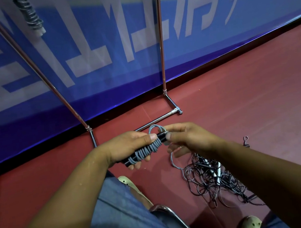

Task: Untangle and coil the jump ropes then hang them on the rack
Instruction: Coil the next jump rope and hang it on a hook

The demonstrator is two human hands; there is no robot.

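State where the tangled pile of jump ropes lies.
Head view, lower right: the tangled pile lies on the red floor, just below the right hand.

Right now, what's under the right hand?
Below the right hand, which pinches a coiled rope, a tangle of ropes lies on the floor. The forearm covers part of it.

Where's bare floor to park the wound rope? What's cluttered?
Bare: red floor right of the rack foot, from banner to the tangled ropes; also the strip left of the rack, between banner and left forearm. Crowded: under the right hand, tangle plus a small clip; shoes near the knees.
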